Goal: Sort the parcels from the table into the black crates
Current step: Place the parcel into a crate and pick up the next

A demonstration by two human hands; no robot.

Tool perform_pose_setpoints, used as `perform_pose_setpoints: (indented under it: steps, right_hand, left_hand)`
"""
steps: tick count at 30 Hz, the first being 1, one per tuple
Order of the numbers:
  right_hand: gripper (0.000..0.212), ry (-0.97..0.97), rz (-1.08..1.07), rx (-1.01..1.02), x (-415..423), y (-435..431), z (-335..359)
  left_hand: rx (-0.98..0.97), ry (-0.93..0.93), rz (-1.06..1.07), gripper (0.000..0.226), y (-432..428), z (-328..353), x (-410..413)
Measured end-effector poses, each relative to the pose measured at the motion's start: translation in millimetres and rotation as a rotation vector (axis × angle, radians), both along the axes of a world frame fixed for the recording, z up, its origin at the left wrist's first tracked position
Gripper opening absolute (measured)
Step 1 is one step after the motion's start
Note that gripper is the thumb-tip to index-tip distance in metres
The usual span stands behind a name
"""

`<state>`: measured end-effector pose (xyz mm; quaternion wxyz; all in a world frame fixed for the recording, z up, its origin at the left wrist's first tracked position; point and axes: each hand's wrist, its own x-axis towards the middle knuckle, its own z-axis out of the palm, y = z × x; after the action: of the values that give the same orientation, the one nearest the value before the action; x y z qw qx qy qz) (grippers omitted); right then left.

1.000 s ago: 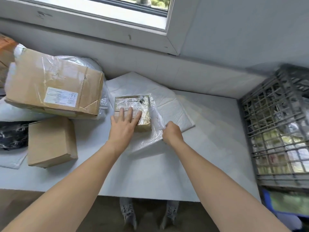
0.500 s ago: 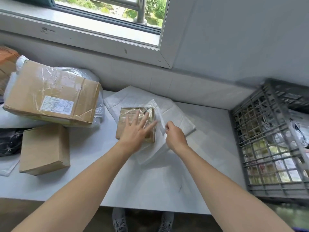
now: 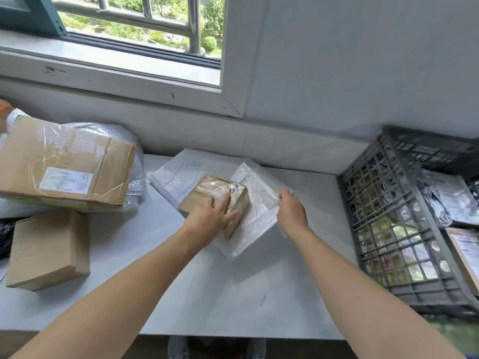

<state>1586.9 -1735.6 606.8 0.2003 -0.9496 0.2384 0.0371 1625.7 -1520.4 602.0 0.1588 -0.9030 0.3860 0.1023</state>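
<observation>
A small tape-wrapped cardboard parcel in a clear plastic bag is tilted up off the white table at its middle. My left hand grips the parcel over its near right edge. My right hand pinches the right edge of the plastic bag. Under the parcel lies a flat white padded mailer. A black crate stands at the table's right end with several parcels inside.
A large taped cardboard box rests on plastic bags at the left, and a plain smaller box lies in front of it. A window sill and wall run behind the table. My shoes show below the front edge.
The small parcel has risen from flat to tilted and moved right. My left hand went from lying on top to gripping its edge. My right hand moved right with the bag.
</observation>
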Motion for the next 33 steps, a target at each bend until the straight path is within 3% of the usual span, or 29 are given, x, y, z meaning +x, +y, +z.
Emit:
perform_pose_setpoints:
  steps: [6, 12, 17, 20, 23, 25, 27, 29, 31, 33]
  right_hand:
    - [0.022, -0.021, -0.002, -0.022, -7, -11, -4]
    - [0.022, -0.05, -0.17, -0.096, -11, -58, 15]
    - [0.023, -0.177, -0.151, -0.077, -9, -64, 51]
    - [0.018, -0.292, -0.155, 0.054, -6, -59, 78]
    - [0.016, -0.377, -0.182, 0.193, -1, -56, 108]
    - [0.02, -0.416, -0.2, 0.251, 3, -58, 128]
    - [0.022, -0.425, -0.234, 0.34, 4, -61, 144]
    - [0.026, -0.419, -0.262, 0.459, 2, -66, 157]
    - [0.032, -0.37, -0.237, 0.513, -2, -69, 166]
    - [0.02, -0.355, -0.102, 0.431, -6, -67, 171]
  left_hand:
    - [0.03, 0.014, 0.002, 0.068, -9, -5, -24]
    - [0.131, 0.058, -0.044, 0.072, 3, -15, -33]
    - [0.146, 0.1, -0.029, 0.069, 1, -15, -38]
    - [-0.038, 0.158, 0.043, 0.083, -16, 3, -33]
    - [-0.4, 0.248, 0.177, 0.106, -41, 31, -27]
    - [-0.583, 0.231, 0.161, 0.11, -56, 52, -25]
    - [-0.758, 0.184, 0.093, 0.088, -65, 73, -24]
    - [-0.973, 0.128, 0.076, 0.05, -68, 92, -21]
    - [-1.116, 0.09, 0.196, 0.029, -67, 108, -16]
    - [-1.19, 0.125, 0.339, 0.021, -62, 123, -9]
